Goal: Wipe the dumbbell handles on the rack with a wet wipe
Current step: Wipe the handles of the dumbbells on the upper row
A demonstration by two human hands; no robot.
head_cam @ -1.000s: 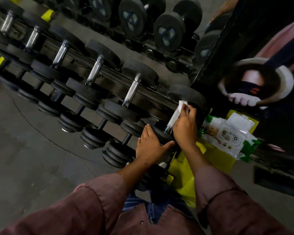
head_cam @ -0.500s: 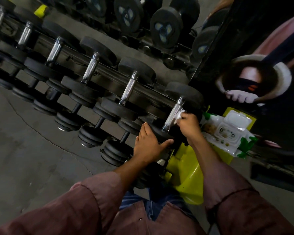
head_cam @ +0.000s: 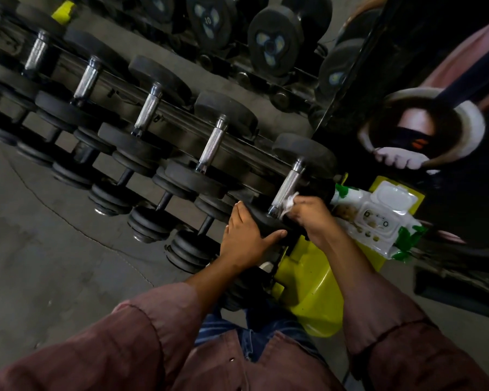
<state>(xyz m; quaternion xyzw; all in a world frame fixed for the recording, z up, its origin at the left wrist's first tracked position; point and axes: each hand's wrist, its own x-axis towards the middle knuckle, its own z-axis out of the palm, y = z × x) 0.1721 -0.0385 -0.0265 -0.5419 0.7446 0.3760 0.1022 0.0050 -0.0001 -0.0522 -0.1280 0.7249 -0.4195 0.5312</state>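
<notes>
The white wet wipe sits bunched in the curled fingers of the right hand, pressed on the shiny dumbbell handle. The left hand lies flat, fingers straight, on the black weight just beside it. The wipes pack is near.

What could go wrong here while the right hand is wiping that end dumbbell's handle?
The right hand holds a small bunched wet wipe low on the handle, so the upper part may get missed. The left hand rests on the near weight head; if the dumbbell rolls, fingers could be pinched.
</notes>
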